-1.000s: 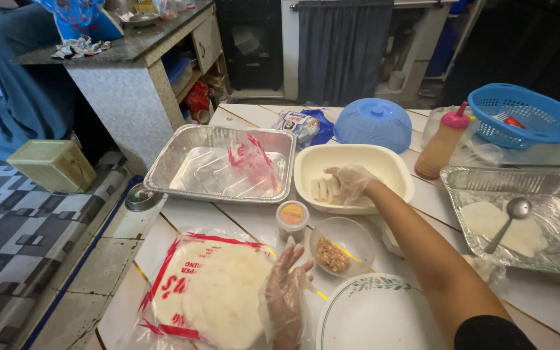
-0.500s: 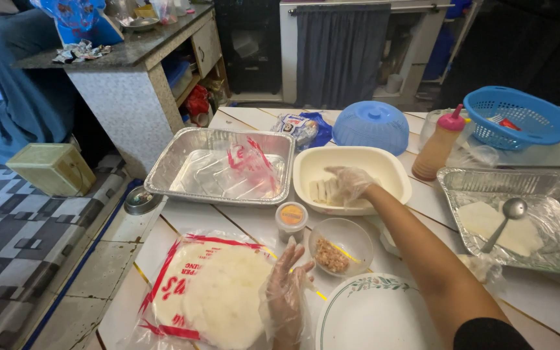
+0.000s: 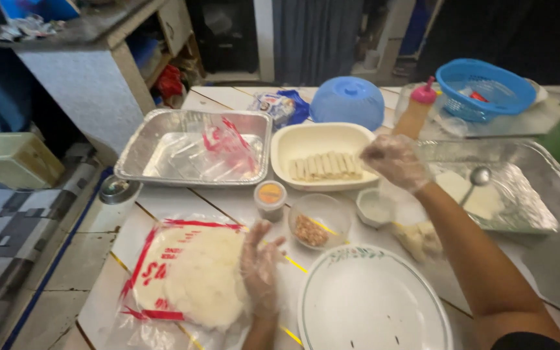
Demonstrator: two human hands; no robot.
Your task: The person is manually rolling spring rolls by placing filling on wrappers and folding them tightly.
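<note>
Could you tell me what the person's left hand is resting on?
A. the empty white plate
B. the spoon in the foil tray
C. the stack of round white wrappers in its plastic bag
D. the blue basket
C: the gloved left hand lies on the edge of the round wrappers, beside the plate.

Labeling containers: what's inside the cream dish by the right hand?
The cream dish holds a single row of pale rolled sticks along its near side; the rest of its floor is bare. The right hand covers the row's right end.
</note>
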